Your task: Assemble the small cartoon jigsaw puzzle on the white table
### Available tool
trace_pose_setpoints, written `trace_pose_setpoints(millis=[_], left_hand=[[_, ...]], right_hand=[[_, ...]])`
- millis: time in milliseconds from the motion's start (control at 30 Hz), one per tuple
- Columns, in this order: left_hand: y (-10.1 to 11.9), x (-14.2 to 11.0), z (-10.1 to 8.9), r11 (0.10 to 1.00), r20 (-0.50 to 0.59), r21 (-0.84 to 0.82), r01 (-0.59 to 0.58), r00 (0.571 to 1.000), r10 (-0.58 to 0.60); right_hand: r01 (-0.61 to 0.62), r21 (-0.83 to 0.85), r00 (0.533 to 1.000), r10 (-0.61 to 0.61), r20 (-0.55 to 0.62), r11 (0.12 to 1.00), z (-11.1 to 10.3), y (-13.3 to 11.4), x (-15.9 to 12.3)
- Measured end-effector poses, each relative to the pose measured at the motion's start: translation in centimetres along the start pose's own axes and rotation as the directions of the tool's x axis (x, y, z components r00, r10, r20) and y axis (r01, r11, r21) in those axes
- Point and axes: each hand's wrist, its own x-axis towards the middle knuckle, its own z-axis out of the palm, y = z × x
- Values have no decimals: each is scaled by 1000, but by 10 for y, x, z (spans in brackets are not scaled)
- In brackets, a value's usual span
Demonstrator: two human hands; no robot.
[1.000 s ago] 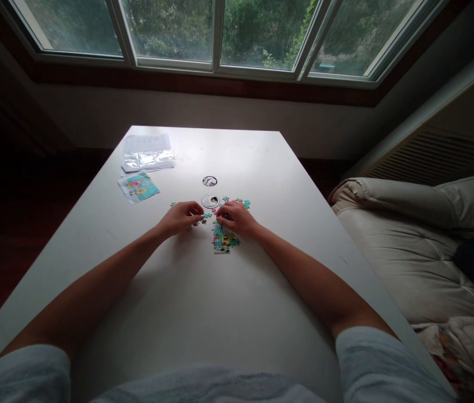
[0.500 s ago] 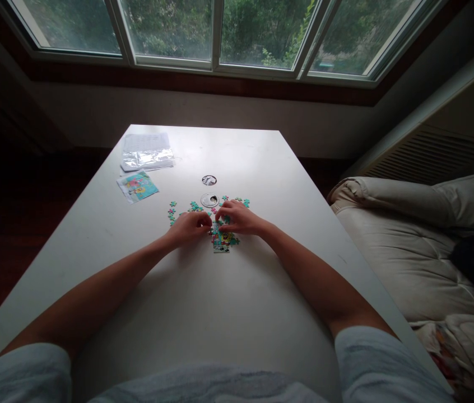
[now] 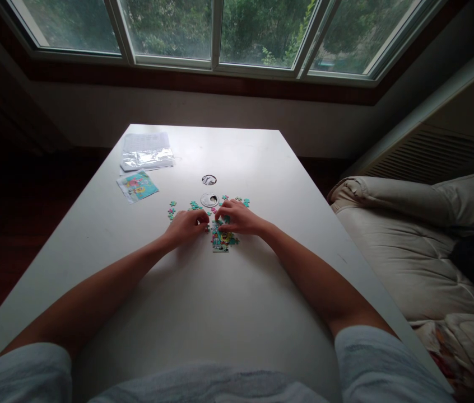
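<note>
One part-assembled jigsaw (image 3: 221,242), brightly coloured with a yellow cartoon figure, flat on a white table (image 3: 220,313), below and between the two hands. One left hand (image 3: 186,226), on the puzzle's left, fingers curled toward the thumb, a small loose piece (image 3: 207,228) just beside the fingertips; whether anything is pinched there cannot be told. One right hand (image 3: 239,217), bent over the puzzle's upper right part, fingers arched, thumb near its upper edge; grip likewise cannot be told. Loose pieces, mostly turquoise: one scatter (image 3: 172,211) left of the left hand, one cluster (image 3: 195,206) beyond it, others (image 3: 246,202) beyond the right hand. Two round items: a pale-rimmed disc (image 3: 207,200) just past the hands and a smaller, dark-edged disc (image 3: 209,179) farther off. One picture card (image 3: 138,186), turquoise, set askew at the table's left; beyond it, one shiny clear sleeve (image 3: 148,152) with pale sheets. Surroundings: a window (image 3: 258,36) onto greenery; a cream padded seat (image 3: 405,257) at right.
</note>
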Motion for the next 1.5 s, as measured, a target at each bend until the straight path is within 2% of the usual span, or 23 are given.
trace_pose_setpoints(millis=[200, 333, 467, 567, 733, 833, 933, 1033, 1167, 1333, 1500], left_hand=[[-8, 3, -16, 999, 57, 47, 19, 998, -22], [-10, 4, -24, 997, 117, 74, -10, 993, 1], [-15, 6, -33, 991, 1, 131, 12, 1000, -12], [-25, 11, -43, 979, -86, 193, 59, 995, -43], [-52, 16, -59, 953, -105, 286, 102, 992, -75], [-66, 17, -65, 947, -83, 300, 112, 992, -91], [-72, 17, -68, 958, -2, 276, 71, 997, -73], [-67, 16, -65, 972, 15, 237, 6, 1000, -10], [-50, 14, -47, 964, -37, 248, -96, 993, 109], [-34, 11, -19, 949, -134, 308, -70, 984, 116], [-30, 9, -11, 938, -132, 338, -80, 983, 131]], right_hand=[[19, 42, 999, -18, -35, 999, 3, 2, 1], [-23, 126, 982, 46, -182, 992, 9, 5, 2], [-114, 96, 944, 138, -300, 989, 12, 7, 2], [-142, 58, 937, 153, -312, 988, 13, 7, 1], [-151, 22, 943, 151, -297, 988, 15, 7, 0], [-160, 17, 946, 158, -282, 987, 16, 7, -1], [-156, 20, 947, 155, -283, 988, 16, 7, -1], [-146, 24, 947, 147, -285, 989, 17, 7, -1], [-139, 17, 946, 138, -292, 990, 18, 7, 1], [-153, 10, 948, 150, -281, 988, 18, 7, 4], [-157, 4, 948, 152, -281, 988, 18, 7, 4]])
